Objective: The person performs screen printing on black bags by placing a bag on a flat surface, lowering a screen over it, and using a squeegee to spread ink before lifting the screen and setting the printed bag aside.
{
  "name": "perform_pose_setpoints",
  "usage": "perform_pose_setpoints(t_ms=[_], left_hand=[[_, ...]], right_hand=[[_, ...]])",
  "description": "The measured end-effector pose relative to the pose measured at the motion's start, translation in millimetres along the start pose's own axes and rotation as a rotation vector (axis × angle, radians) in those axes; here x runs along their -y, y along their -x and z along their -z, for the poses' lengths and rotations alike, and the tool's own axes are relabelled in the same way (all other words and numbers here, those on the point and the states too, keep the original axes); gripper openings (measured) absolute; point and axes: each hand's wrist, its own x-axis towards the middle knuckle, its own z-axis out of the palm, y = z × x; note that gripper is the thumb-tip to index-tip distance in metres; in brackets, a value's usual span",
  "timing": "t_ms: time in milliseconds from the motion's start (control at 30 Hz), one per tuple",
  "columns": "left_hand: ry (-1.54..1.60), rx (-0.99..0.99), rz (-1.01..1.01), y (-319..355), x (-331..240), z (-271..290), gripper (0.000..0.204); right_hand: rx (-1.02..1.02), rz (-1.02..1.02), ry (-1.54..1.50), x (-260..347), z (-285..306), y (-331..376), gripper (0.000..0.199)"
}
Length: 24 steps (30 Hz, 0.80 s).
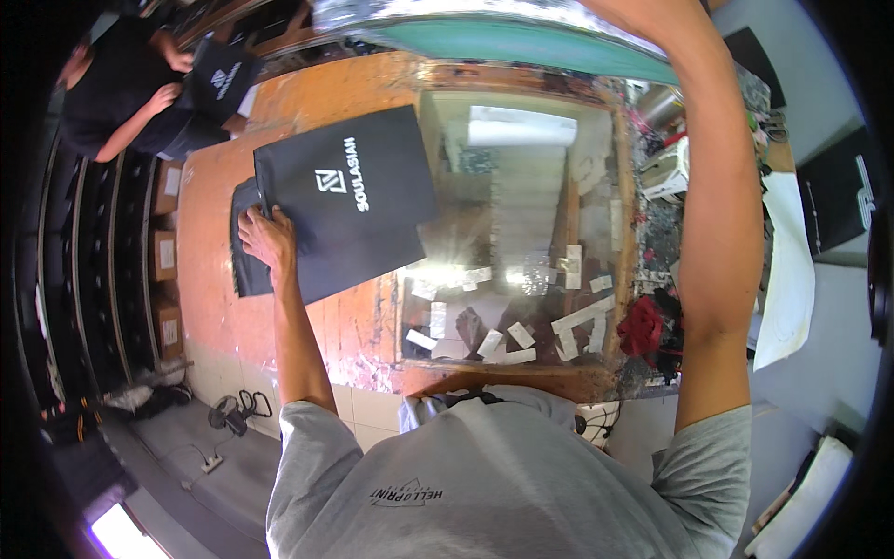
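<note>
We count two black bags with white print: one (349, 200) flat on the orange table (223, 307), one (216, 82) with the other person. Three cardboard boxes (165, 253) sit on the shelves, and one red rag (641, 326) lies by the glass.

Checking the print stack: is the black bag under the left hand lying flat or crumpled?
Flat: the black bag lies spread on the orange table.

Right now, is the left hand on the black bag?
Yes, the left hand rests on the left edge of the black bag, which lies flat on the orange table.
</note>
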Motion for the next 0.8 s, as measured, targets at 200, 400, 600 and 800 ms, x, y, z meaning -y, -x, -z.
perform_pose_setpoints(t_ms=[200,400,600,800], left_hand=[[0.557,0.099,-0.201,110,-58,37,0.028],[0.571,0.397,-0.02,191,-114,47,0.022],[0.639,0.582,-0.312,194,-150,62,0.032],[0.349,0.579,-0.626,227,-226,36,0.062]], right_hand=[[0.023,-0.037,0.044,3,-6,3,0.046],[0.005,-0.018,0.017,5,-6,16,0.048],[0.059,-0.065,-0.022,8,-8,23,0.045],[0.134,-0.105,-0.037,7,6,27,0.048]])
